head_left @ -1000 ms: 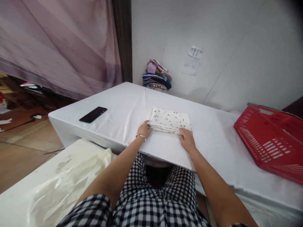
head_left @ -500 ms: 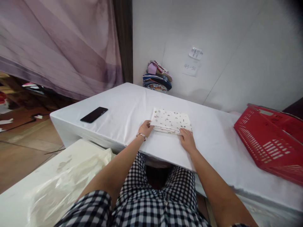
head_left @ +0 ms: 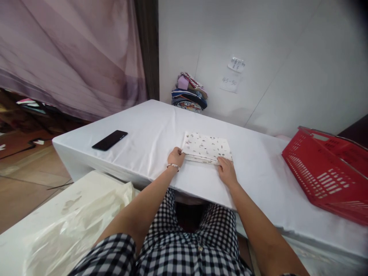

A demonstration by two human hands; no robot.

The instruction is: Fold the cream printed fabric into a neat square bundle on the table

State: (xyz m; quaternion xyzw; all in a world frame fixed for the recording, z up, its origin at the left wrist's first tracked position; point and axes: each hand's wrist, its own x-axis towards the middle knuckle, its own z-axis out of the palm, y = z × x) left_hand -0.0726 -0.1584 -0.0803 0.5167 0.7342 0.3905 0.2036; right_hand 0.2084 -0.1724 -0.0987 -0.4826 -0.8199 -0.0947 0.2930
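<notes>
fingers (head_left: 180, 152) of both hands touching folded cloth (head_left: 206, 147)

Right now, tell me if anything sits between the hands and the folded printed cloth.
Nothing visible does. The left hand touches the near left corner of the folded printed cloth, and the right hand touches its near right edge, on the white table.

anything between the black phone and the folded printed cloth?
Nothing: in the head view only bare white tablecloth runs from the phone to the folded cloth; left hand sits at its near corner.

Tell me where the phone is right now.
The black phone lies on the white table near its left end, left of the folded printed cloth and the left hand.
</notes>
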